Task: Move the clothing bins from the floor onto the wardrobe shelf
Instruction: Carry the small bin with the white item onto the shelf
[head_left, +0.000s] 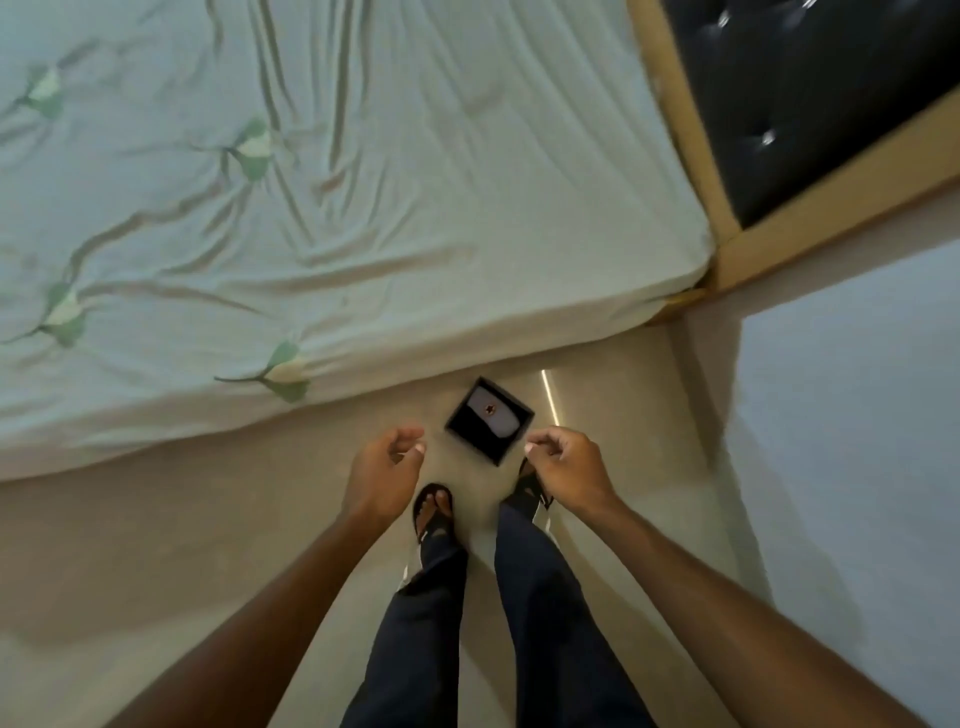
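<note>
Bin (489, 420) between left hand (387, 467) and right hand (566, 465) fingers (540, 446).

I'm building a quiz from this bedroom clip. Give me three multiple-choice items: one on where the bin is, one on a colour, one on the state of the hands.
1. Where is the black bin?
A. on the bed
B. on the floor
C. in a hand

2. What colour is the bed sheet?
A. pale green
B. red
C. black

3. What do the left hand and right hand hold?
A. the bin
B. a shoe
C. nothing

Key:
1. B, it sits on the floor.
2. A, the sheet is pale green with leaves.
3. C, both hands hover loosely curled and empty.
</note>
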